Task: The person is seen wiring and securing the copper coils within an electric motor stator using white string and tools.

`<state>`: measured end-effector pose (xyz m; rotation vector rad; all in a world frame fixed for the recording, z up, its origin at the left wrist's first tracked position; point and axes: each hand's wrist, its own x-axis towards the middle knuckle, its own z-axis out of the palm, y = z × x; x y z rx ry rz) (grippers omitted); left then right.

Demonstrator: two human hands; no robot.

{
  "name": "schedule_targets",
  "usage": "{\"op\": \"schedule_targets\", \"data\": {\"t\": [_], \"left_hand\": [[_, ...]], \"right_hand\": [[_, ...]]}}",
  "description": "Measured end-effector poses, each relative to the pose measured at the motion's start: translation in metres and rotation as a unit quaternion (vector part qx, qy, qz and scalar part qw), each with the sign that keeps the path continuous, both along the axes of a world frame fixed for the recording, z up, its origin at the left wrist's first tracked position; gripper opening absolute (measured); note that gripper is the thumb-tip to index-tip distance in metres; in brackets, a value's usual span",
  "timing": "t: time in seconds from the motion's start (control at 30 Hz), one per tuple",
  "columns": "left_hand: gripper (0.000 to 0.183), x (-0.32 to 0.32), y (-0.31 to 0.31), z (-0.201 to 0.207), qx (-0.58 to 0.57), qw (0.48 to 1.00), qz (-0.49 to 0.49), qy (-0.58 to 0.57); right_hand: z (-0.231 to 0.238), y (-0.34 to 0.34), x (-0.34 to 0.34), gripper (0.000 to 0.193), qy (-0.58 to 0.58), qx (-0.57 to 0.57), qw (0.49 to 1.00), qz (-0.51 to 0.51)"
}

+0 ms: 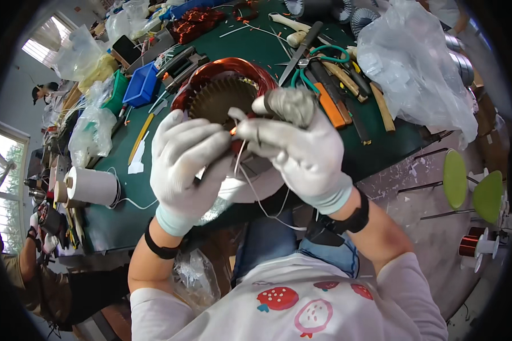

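In front of me a motor stator (222, 98) stands on the table, its ring of copper windings (228, 66) rising around a slotted core. Both my hands wear white gloves and meet at its near edge. My right hand (310, 150) is closed in a pinch on a thin white cord (256, 192), which hangs below the fingers in a loose loop. Beside it, my left hand (189, 156) has its fingers bent inward, tips together near a small glint of copper. What the left fingertips grip is hidden. A white cord spool (92, 186) lies to the left.
Scissors (304, 61) with green handles, an orange-handled tool (331, 107) and wooden sticks lie right of the stator, near a large plastic bag (412, 65). Blue bin (141, 85) and yellow-handled tool (141, 139) are at left. Green stools (455, 179) stand right; another person (45, 290) is at left.
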<state>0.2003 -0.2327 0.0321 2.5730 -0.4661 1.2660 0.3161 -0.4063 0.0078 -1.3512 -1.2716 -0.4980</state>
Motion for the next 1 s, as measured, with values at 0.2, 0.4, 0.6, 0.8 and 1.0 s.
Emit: {"op": "schedule_targets", "data": {"t": [0.2,0.4,0.6,0.8,1.0], "left_hand": [[0.034,0.006,0.014,-0.01,0.005,0.998,-0.059,-0.023],[0.036,0.004,0.005,-0.008,0.004,1.0,-0.014,-0.013],[0.028,0.002,-0.009,-0.011,-0.071,0.997,0.0,-0.032],[0.021,-0.001,-0.009,-0.006,-0.019,0.999,-0.009,-0.025],[0.03,0.01,-0.04,0.009,-0.176,0.973,0.128,0.073]], "right_hand": [[0.001,0.008,-0.017,0.028,0.621,0.145,0.689,0.344],[-0.002,-0.016,-0.016,0.011,0.015,-0.022,1.0,0.009],[0.035,-0.011,-0.044,0.039,0.463,0.022,0.781,0.418],[-0.022,-0.018,-0.074,0.035,0.525,0.058,0.779,0.337],[-0.022,-0.01,-0.084,0.032,0.617,0.131,0.667,0.397]]}}
